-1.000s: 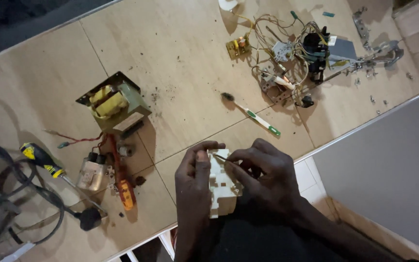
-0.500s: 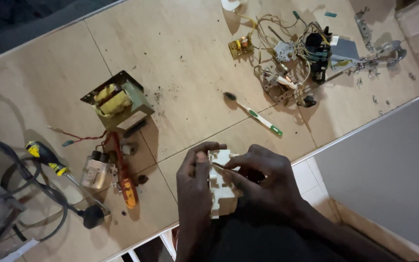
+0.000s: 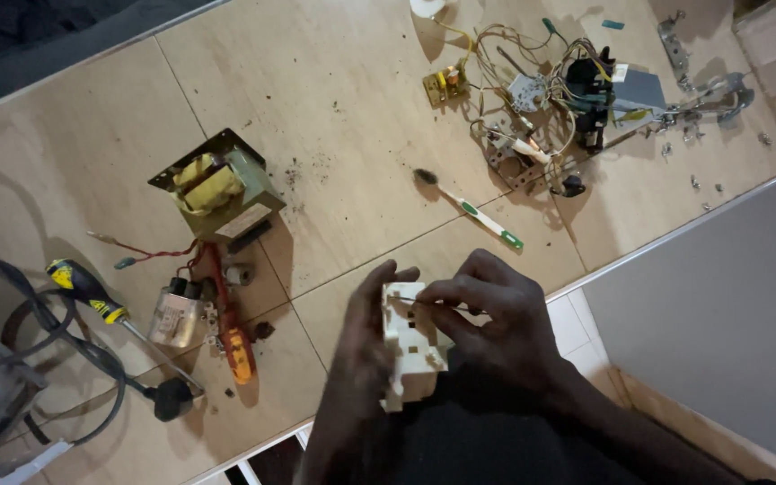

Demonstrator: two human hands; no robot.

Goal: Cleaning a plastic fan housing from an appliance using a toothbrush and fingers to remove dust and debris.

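My left hand [image 3: 365, 346] grips a white plastic switch housing [image 3: 409, 346] from its left side, held upright over the tiled floor's near edge. My right hand [image 3: 496, 314] pinches a thin metal pin or wire [image 3: 424, 302] against the top of that housing, its fingers curled over the right side. The lower end of the housing is partly hidden by my dark clothing.
On the tan tiles lie a transformer [image 3: 217, 189], a capacitor [image 3: 177, 313], an orange tool [image 3: 237, 350], a yellow-and-black screwdriver [image 3: 92, 292], a black cable with plug [image 3: 163, 400], a toothbrush [image 3: 469, 208], and a tangle of wires and parts [image 3: 550, 99]. A grey panel [image 3: 720, 305] stands right.
The view has shifted slightly so the floor items sit a little further right and down. My hands still hold the white housing, fingers adjusted a little.
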